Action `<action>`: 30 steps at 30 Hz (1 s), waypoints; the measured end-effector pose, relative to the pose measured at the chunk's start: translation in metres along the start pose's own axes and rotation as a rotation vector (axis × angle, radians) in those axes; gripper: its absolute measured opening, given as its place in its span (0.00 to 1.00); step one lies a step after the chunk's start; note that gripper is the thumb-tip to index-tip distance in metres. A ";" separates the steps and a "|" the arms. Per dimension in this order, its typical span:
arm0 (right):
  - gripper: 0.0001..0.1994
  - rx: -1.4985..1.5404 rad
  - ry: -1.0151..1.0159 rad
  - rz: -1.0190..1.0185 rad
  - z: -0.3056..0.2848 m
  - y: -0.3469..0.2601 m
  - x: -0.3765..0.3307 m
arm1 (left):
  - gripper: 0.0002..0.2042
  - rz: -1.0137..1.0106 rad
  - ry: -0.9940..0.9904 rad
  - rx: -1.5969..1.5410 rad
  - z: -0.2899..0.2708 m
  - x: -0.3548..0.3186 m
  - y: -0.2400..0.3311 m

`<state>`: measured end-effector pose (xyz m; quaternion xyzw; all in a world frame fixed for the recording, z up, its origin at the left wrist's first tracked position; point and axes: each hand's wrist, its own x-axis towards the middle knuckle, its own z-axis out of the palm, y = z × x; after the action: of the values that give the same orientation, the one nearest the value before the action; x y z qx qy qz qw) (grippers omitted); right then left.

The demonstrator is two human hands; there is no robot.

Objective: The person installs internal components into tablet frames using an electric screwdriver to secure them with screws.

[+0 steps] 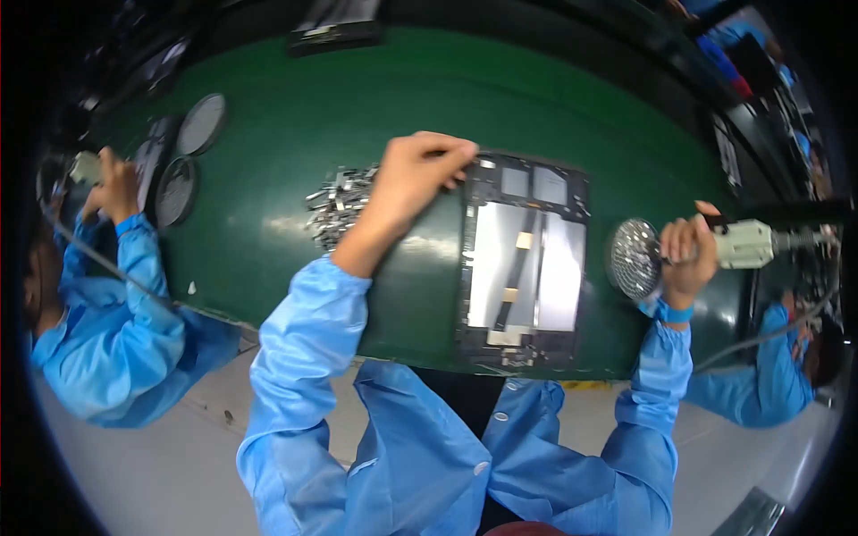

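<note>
An opened tablet (560, 272) with a black frame and silver panels lies upright in front of me, a dark ribbon cable with tan patches running down its middle. My left hand (418, 174) is at the tablet's upper left corner, thumb and forefinger pinched together. Whatever sits between those fingertips, if anything, is too small to make out. To the right, my right hand (688, 255) is closed around a pale electric screwdriver (744, 246). Just left of that hand is a round dish (635, 259) of small shiny pieces. A heap of small metal parts (340, 204) lies beside my left wrist.
On the green table (304, 107), two round dishes (202, 123) stand at the left. Another device (335, 25) lies at the far edge. Co-workers in blue sit at left (116, 330) and right (760, 384); the left one holds a similar tool (87, 168). A cable (769, 335) hangs at right.
</note>
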<state>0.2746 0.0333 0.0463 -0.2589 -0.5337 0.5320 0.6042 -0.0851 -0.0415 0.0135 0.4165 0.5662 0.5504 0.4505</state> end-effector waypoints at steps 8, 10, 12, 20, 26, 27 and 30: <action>0.14 -0.072 0.049 0.007 0.003 -0.012 -0.010 | 0.12 -0.037 -0.063 -0.012 0.014 0.007 -0.006; 0.14 -0.054 0.022 0.009 0.005 -0.014 -0.012 | 0.11 0.012 -0.055 0.064 0.015 0.007 -0.007; 0.14 -0.022 0.047 0.044 0.004 -0.018 -0.015 | 0.09 0.104 -0.045 0.190 0.017 0.004 -0.004; 0.13 -0.033 0.069 0.050 -0.012 -0.008 -0.022 | 0.11 0.258 -0.011 0.397 0.018 -0.002 -0.010; 0.15 -0.030 0.049 0.020 -0.016 -0.008 -0.019 | 0.11 0.253 -0.040 0.348 0.015 0.002 -0.003; 0.15 -0.026 0.036 0.015 -0.015 -0.006 -0.018 | 0.11 0.251 -0.028 0.350 0.013 0.003 -0.003; 0.15 -0.016 0.037 0.026 -0.008 0.001 -0.016 | 0.10 0.247 -0.004 0.360 0.004 0.001 -0.006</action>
<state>0.2835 0.0208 0.0368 -0.2802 -0.5233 0.5308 0.6049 -0.0814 -0.0394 0.0076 0.5575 0.5994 0.4904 0.2991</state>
